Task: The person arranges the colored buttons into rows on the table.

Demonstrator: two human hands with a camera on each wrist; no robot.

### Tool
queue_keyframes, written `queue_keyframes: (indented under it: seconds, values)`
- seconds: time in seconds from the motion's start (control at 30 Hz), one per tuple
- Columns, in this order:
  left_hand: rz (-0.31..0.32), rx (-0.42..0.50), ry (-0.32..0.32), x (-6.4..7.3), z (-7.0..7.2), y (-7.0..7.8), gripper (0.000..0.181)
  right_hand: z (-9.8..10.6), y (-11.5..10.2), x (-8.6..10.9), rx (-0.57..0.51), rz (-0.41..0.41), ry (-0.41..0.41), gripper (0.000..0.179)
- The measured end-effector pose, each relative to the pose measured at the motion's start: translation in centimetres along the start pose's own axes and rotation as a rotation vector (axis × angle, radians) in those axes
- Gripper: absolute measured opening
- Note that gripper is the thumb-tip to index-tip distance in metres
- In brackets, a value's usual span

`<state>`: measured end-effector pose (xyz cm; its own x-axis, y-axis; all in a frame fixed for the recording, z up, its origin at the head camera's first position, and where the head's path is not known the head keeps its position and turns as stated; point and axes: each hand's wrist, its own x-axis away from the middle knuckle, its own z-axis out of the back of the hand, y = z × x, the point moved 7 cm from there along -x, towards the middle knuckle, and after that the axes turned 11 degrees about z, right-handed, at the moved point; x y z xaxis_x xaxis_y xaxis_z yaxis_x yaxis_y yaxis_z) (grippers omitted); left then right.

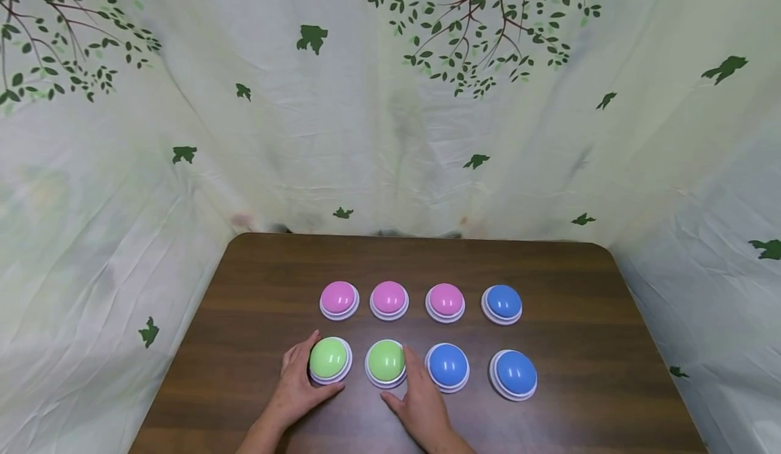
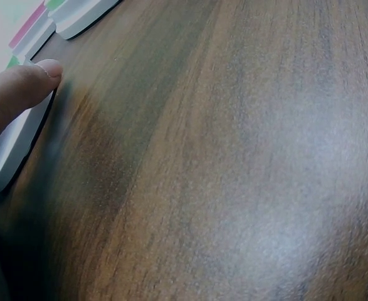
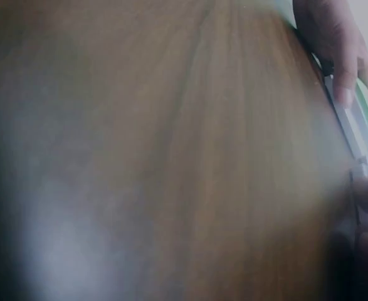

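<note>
Two round push buttons with green domes and white bases stand side by side in the near row. My left hand grips the left green button, with the fingers along its left side and the thumb at its near edge. In the left wrist view that thumb touches the white base. Around the right green button my right hand has its index finger on the right side and its thumb at the near edge. The right wrist view shows this hand only partly, blurred at the right edge.
Close to my right hand is a blue button, with another blue button farther right. Behind stand three pink buttons, including the middle pink button, and a blue button. The brown wooden table meets a leaf-patterned cloth.
</note>
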<state>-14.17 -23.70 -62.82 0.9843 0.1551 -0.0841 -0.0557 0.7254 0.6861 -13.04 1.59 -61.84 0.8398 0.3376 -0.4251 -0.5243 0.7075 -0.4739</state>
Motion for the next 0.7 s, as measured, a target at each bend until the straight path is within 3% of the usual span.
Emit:
queue_keyframes:
  seconds: [0.17,0.7]
  values:
    - [-0.01,0.006,0.01,0.1,0.16,0.17,0.114,-0.21,0.07,-0.11,0.013,0.018,0.035,0.091]
    - [-0.058,0.002,0.035,0.12,0.2,0.45,0.108,-0.41,0.26,-0.16,0.015,-0.048,0.013,0.089]
